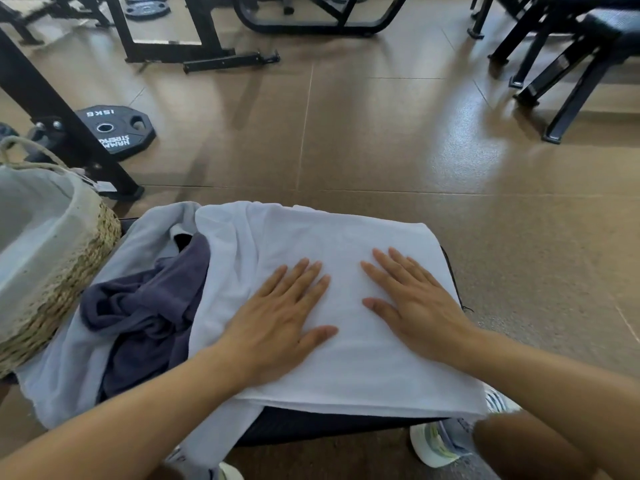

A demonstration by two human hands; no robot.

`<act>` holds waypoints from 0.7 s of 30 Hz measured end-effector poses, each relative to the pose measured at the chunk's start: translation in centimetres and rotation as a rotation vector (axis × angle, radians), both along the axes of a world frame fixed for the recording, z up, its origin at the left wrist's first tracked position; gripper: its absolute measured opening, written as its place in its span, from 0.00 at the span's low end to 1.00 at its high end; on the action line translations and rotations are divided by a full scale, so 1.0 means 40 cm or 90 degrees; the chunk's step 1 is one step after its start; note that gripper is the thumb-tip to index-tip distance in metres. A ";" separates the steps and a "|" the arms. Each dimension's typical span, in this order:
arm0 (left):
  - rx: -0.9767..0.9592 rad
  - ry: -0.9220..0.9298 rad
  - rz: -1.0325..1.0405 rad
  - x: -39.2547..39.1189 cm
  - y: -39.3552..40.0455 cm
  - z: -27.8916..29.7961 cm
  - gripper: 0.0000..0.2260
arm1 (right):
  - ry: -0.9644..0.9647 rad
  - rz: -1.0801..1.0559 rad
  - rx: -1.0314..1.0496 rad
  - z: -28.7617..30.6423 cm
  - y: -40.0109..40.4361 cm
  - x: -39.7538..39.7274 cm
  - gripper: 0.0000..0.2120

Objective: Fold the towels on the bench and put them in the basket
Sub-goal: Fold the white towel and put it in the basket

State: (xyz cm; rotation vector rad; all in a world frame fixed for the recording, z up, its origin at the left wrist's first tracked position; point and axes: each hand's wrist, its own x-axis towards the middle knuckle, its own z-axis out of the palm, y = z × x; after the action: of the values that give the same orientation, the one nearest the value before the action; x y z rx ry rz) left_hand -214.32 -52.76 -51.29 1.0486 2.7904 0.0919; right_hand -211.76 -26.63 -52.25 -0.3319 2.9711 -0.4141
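With both hands, left hand (280,317) and right hand (415,299), spread flat side by side on the white towel (346,368) lying on the bench (311,427), smooth outward evenly before folding; the basket (69,258) waits beyond the left.

Bench (311,427): we see only a dark strip of its front edge and a sliver at its right side; towels cover the rest.
Basket (69,265): cut off by the left edge, so we cannot see its bottom or full shape.
Dark towel (149,306): crumpled, partly tucked under the white towel (346,237); its outline is unclear.
Shoe (436,445): partly hidden behind our right forearm and knee.
Weight plate (114,129): its lower lettering is upside down and we can read only part of it.
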 end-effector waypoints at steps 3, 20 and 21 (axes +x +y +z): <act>0.027 -0.024 -0.008 0.005 -0.004 0.016 0.38 | 0.009 -0.008 0.009 0.006 0.010 0.008 0.42; 0.218 -0.204 0.023 0.040 -0.121 0.148 0.18 | 0.074 0.295 -0.006 0.080 -0.210 0.186 0.16; 0.194 -0.213 0.016 0.045 -0.122 0.150 0.19 | 0.075 0.290 -0.014 0.081 -0.213 0.182 0.12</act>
State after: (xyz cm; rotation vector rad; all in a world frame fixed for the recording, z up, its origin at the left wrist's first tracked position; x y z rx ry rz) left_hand -212.51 -57.64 -45.29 0.9518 2.5313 0.6496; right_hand -204.46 -35.13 -48.99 -1.0371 2.8716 -0.3809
